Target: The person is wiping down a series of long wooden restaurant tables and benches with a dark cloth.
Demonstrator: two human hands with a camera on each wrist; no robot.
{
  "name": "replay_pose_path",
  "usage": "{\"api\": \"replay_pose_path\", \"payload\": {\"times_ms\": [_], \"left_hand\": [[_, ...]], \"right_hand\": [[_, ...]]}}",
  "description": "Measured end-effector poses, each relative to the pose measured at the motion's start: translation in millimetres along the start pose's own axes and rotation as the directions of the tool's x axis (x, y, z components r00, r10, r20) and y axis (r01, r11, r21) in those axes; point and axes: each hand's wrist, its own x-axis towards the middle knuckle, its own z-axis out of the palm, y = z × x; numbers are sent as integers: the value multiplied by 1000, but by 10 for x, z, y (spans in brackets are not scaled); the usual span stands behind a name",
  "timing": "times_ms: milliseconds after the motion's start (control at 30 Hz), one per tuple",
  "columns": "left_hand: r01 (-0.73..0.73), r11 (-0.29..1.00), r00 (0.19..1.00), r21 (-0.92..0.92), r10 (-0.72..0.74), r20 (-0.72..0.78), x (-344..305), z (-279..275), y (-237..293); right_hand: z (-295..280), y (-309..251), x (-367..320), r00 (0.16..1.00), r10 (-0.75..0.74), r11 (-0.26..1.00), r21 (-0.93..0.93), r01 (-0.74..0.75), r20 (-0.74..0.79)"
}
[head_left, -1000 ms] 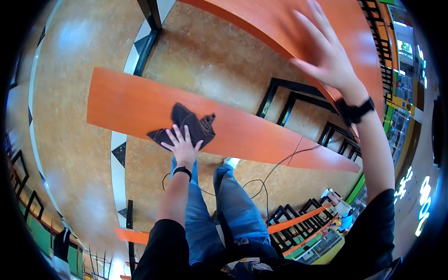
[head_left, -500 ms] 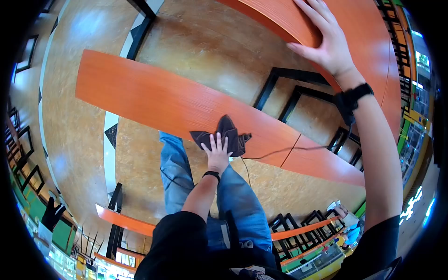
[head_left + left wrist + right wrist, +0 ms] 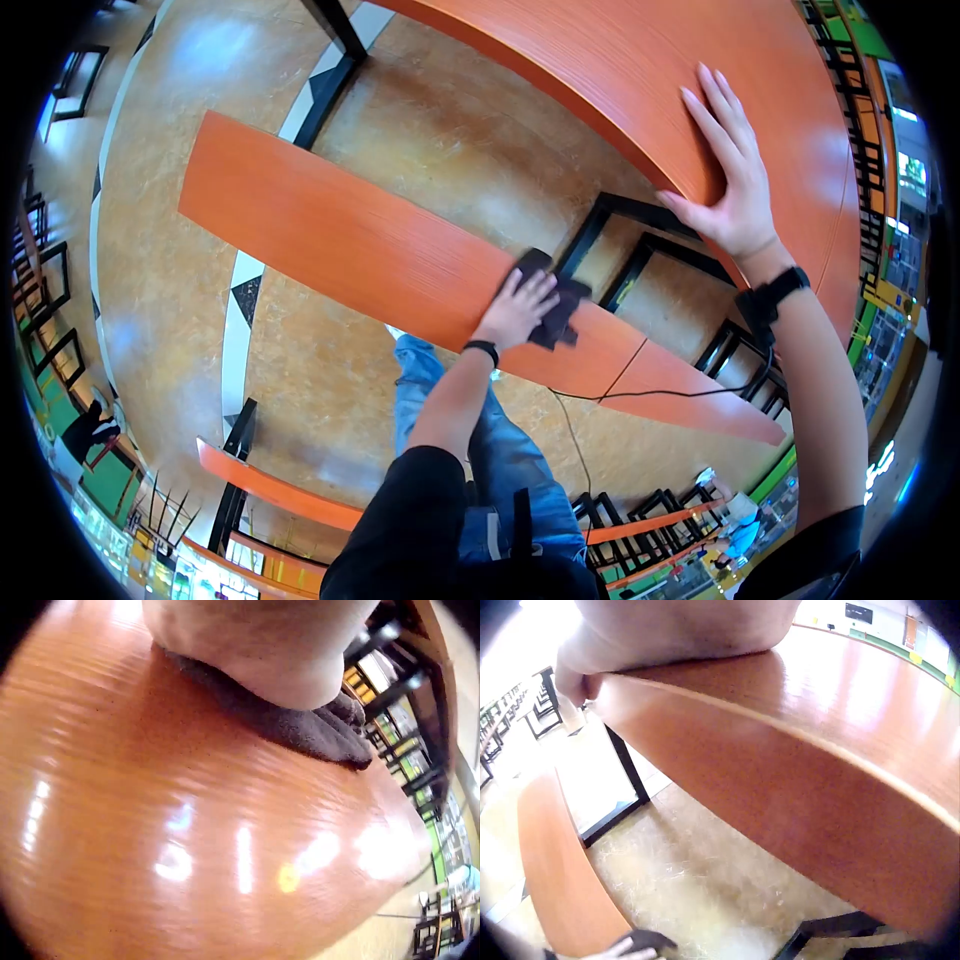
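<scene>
My left hand lies flat on a dark brown cloth, pressing it on the orange wooden bench with fingers spread. In the left wrist view the cloth shows bunched beneath the heel of the hand. My right hand rests on the edge of the larger orange table, fingers extended over the top and thumb out toward the rim. In the right wrist view the palm sits along the tabletop's rim, and the thumb is beside its edge.
Black metal legs stand between bench and table. A dark cable runs across the bench near a seam and down toward the floor. Another orange bench is behind me. A person in blue is in the background at lower right.
My left hand has slid the cloth rightward along the bench and toward its far edge. The right hand has come down from a blurred reach to rest at the table's edge.
</scene>
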Motion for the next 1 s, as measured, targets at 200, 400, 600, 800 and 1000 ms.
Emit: {"api": "replay_pose_path", "payload": {"times_ms": [200,400,600,800,1000], "left_hand": [[121,992,979,-16,-122,-161,-529,-660,-2000],[753,645,628,131,-646,-433,-1496,-1565,-4193],[980,175,198,97,-916,-349,-1405,-1768,-4950],[976,206,215,65,-894,-394,-1255,-1437,-4356],[973,123,184,195,-922,-342,-1002,-1188,-3978]], "right_hand": [[-90,69,-90,994,35,999,-2,-35,106],[-176,157,-205,988,55,997,50,-63,142],[-152,177,-182,987,18,998,50,-27,161],[-148,158,-155,987,-37,999,-21,41,159],[-176,-98,11,966,65,996,-80,-47,250]]}}
